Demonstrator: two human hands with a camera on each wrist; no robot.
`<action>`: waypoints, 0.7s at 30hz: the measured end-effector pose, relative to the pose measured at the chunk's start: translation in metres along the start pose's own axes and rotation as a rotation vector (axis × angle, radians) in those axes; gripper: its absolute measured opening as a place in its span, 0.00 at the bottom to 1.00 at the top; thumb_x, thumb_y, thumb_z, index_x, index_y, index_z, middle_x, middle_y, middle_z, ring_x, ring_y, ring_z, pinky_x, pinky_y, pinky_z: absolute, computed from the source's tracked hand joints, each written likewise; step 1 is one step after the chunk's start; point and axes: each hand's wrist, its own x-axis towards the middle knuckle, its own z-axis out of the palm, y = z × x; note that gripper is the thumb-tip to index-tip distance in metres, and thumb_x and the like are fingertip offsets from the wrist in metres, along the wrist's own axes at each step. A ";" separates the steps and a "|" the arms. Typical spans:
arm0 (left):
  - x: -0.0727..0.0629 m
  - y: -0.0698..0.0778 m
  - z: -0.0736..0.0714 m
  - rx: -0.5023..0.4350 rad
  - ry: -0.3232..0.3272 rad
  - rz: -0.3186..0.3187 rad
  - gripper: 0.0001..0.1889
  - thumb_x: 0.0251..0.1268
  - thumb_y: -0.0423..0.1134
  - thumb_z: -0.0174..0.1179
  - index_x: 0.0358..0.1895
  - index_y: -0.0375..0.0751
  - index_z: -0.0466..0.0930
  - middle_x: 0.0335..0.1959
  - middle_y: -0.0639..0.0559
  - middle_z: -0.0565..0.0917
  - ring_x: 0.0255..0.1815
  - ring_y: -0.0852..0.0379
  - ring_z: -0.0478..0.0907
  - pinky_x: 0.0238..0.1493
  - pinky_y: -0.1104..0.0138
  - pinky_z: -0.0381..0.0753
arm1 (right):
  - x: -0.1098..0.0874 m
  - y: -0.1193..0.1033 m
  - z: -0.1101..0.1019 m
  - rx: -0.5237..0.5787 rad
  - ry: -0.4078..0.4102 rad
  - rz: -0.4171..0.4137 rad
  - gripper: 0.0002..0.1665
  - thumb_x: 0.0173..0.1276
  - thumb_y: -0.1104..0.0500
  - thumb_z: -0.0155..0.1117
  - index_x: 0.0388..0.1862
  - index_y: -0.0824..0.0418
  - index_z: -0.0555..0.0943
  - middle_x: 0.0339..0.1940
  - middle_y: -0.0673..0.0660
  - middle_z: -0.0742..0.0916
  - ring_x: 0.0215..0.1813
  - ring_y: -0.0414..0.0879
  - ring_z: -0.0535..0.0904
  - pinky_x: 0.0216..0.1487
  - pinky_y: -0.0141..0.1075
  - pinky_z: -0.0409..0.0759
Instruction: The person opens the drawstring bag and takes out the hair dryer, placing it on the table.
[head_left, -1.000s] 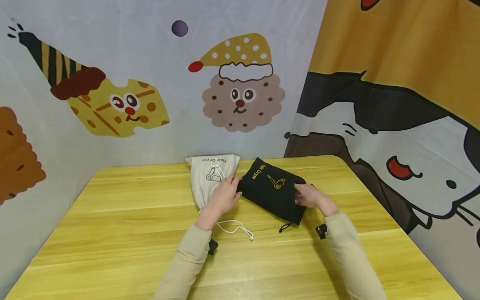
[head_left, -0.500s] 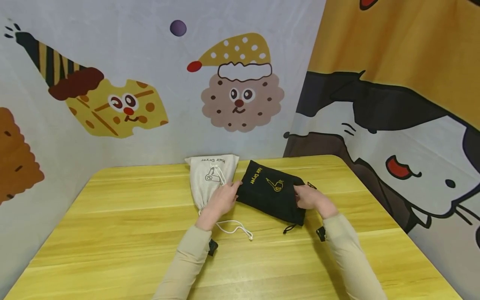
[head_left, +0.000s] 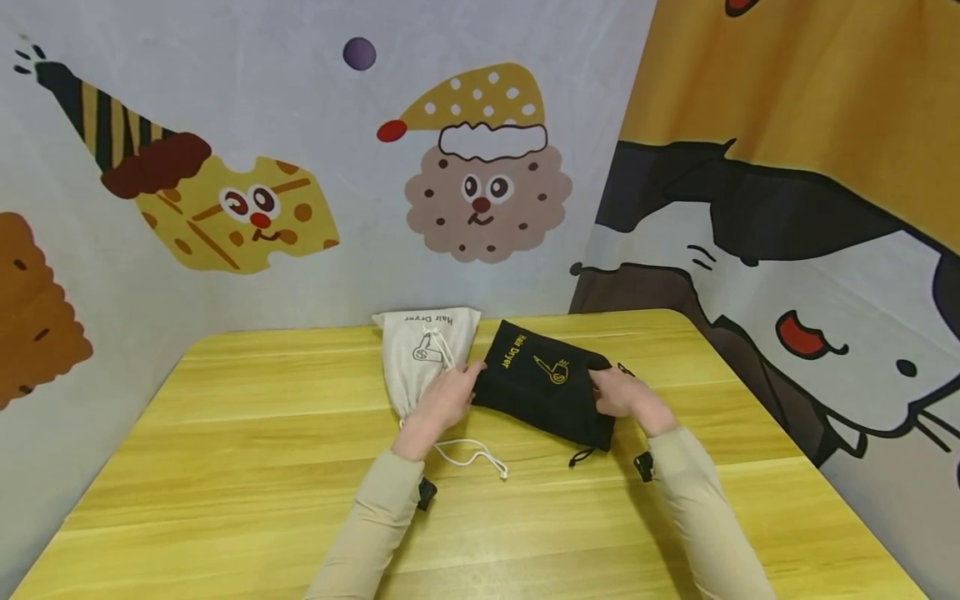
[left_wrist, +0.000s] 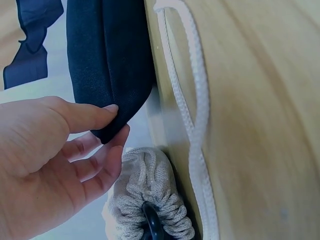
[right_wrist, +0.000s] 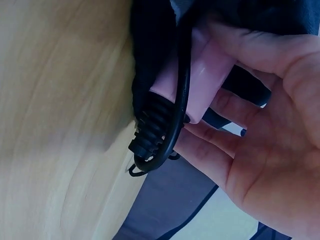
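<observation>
A black drawstring bag point(head_left: 543, 392) with a gold "Hair Dryer" print lies tilted across the back middle of the table. My left hand point(head_left: 446, 400) pinches its closed left end between thumb and fingers, as the left wrist view shows at the dark corner point(left_wrist: 107, 127). At the open right end is my right hand point(head_left: 622, 393). In the right wrist view its fingers hold the pink hair dryer handle point(right_wrist: 207, 72), which sticks out of the bag's mouth. A black cord point(right_wrist: 184, 85) loops from the handle's ribbed sleeve point(right_wrist: 152, 127). The dryer's head is hidden inside the bag.
Left of the black bag lies a beige "Hair Dryer" drawstring bag point(head_left: 401, 358), its gathered neck toward me and partly behind my left hand. Its white drawstring point(head_left: 480, 454) trails over the wooden table point(head_left: 247, 467). A cartoon-printed curtain point(head_left: 315, 83) stands behind the table.
The black bag has shifted slightly and its left end has swung a little left, with my left hand still pinching it. Over the last half second hardly anything has moved.
</observation>
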 end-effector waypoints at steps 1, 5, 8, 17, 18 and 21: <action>0.000 0.000 0.000 0.003 0.000 0.005 0.28 0.57 0.27 0.62 0.62 0.39 0.68 0.43 0.39 0.82 0.35 0.47 0.81 0.39 0.61 0.82 | 0.000 0.000 0.000 0.001 -0.002 -0.003 0.07 0.60 0.68 0.57 0.33 0.57 0.71 0.28 0.54 0.77 0.33 0.48 0.70 0.36 0.40 0.67; -0.001 0.000 -0.001 0.008 -0.003 0.018 0.28 0.56 0.27 0.63 0.62 0.39 0.68 0.43 0.39 0.81 0.34 0.48 0.80 0.38 0.61 0.82 | -0.001 0.000 -0.002 0.003 -0.023 0.007 0.07 0.61 0.68 0.56 0.34 0.58 0.71 0.26 0.53 0.76 0.32 0.48 0.70 0.36 0.40 0.66; -0.002 0.000 -0.001 0.008 0.000 0.022 0.29 0.55 0.26 0.63 0.62 0.39 0.67 0.43 0.39 0.81 0.34 0.48 0.80 0.38 0.61 0.82 | -0.002 0.001 -0.004 -0.010 -0.033 0.010 0.11 0.61 0.68 0.56 0.43 0.62 0.74 0.32 0.58 0.80 0.37 0.51 0.74 0.37 0.41 0.67; -0.003 -0.002 0.000 -0.002 -0.022 0.014 0.29 0.54 0.27 0.64 0.62 0.39 0.68 0.46 0.39 0.80 0.40 0.45 0.80 0.44 0.58 0.82 | -0.007 0.014 -0.005 -0.010 0.011 -0.056 0.17 0.59 0.65 0.65 0.48 0.62 0.76 0.37 0.58 0.84 0.39 0.50 0.78 0.40 0.43 0.77; -0.003 -0.002 0.000 -0.002 -0.023 0.014 0.29 0.55 0.27 0.64 0.62 0.39 0.68 0.46 0.39 0.80 0.40 0.45 0.80 0.44 0.58 0.82 | -0.008 0.015 -0.005 -0.010 0.019 -0.060 0.17 0.58 0.64 0.67 0.47 0.61 0.76 0.37 0.58 0.84 0.39 0.50 0.78 0.40 0.44 0.77; -0.004 -0.002 0.000 -0.006 -0.031 0.010 0.29 0.55 0.27 0.64 0.62 0.39 0.68 0.46 0.39 0.80 0.41 0.44 0.80 0.44 0.58 0.81 | -0.011 0.018 -0.006 0.001 0.025 -0.054 0.17 0.57 0.63 0.69 0.45 0.60 0.76 0.34 0.57 0.83 0.36 0.49 0.77 0.37 0.42 0.76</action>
